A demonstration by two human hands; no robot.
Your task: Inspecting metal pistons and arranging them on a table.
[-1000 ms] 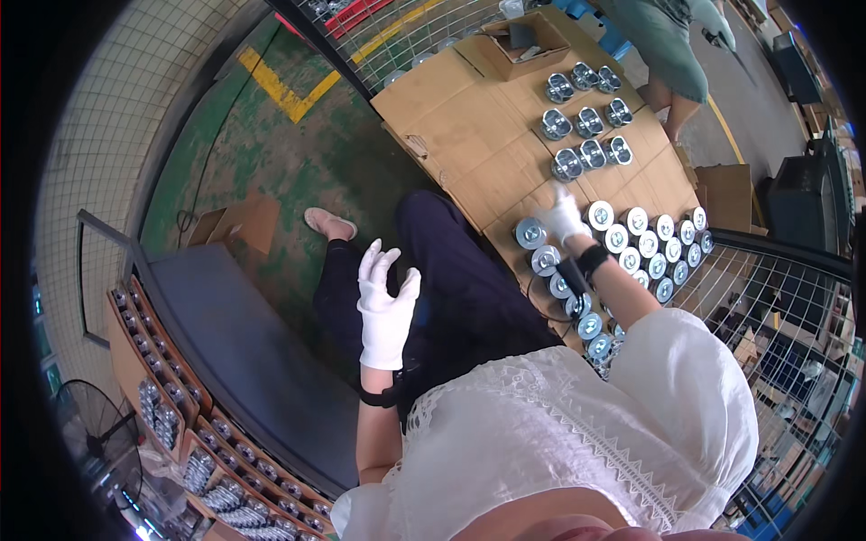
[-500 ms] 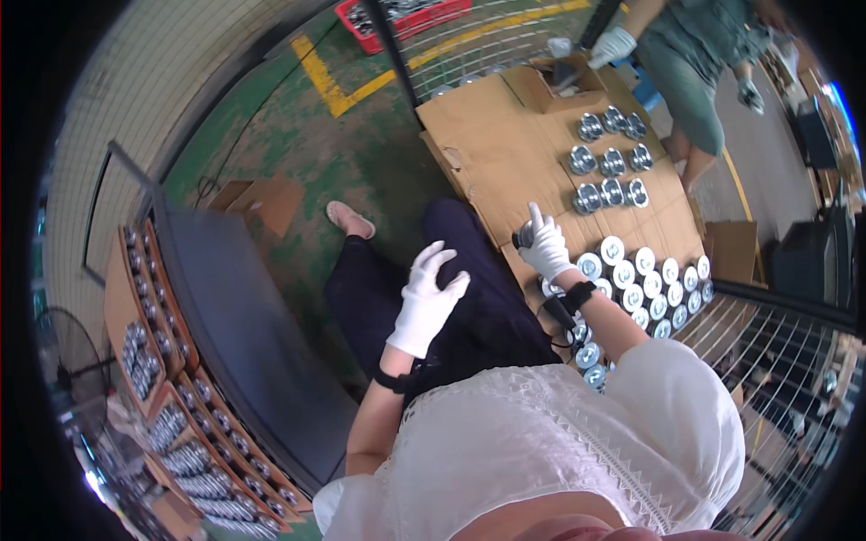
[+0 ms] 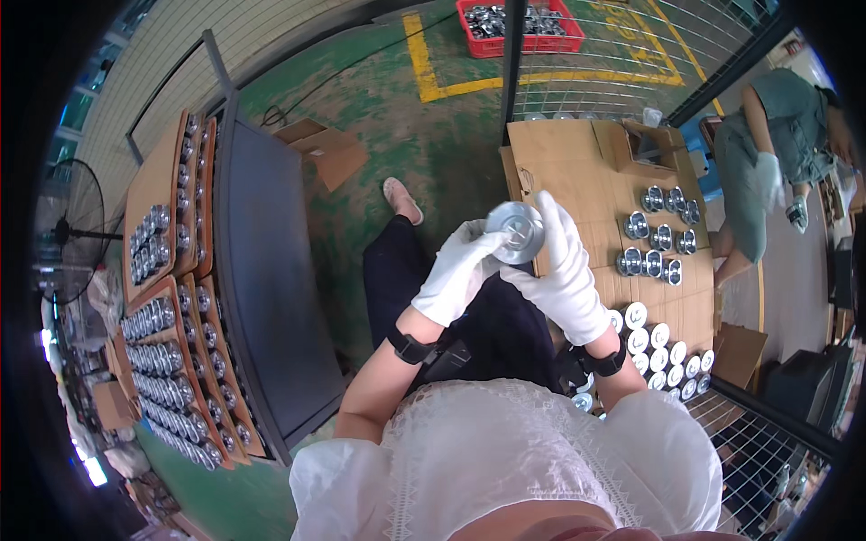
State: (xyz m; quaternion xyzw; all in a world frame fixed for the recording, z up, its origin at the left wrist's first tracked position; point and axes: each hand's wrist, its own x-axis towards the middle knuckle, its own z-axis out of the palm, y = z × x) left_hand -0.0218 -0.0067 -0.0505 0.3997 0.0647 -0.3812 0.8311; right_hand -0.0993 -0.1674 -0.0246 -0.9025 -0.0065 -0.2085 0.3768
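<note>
A round silver metal piston (image 3: 518, 233) is held up in front of me, its flat shiny face turned toward me. My left hand (image 3: 458, 273) grips its left side, with the thumb laid across the face. My right hand (image 3: 570, 281) cups the right side, fingers stretched up along the rim and thumb under the lower edge. Both hands wear white gloves. To the right, several pistons (image 3: 661, 237) lie in rows on a cardboard-covered table (image 3: 564, 171). More pistons stand with round faces up (image 3: 637, 340) at the table's near side, partly behind my right forearm.
An open cardboard box (image 3: 645, 149) sits at the table's far end. Behind the wire mesh is a red crate (image 3: 523, 41) of metal parts. On my left, piston-filled trays (image 3: 153, 316) stand beside a dark grey panel (image 3: 271, 261). A co-worker (image 3: 767, 153) is at the far right.
My hands have come together around the piston, which was at my right hand over the table edge. My left hand was empty before. The view has turned right to left across the scene.
</note>
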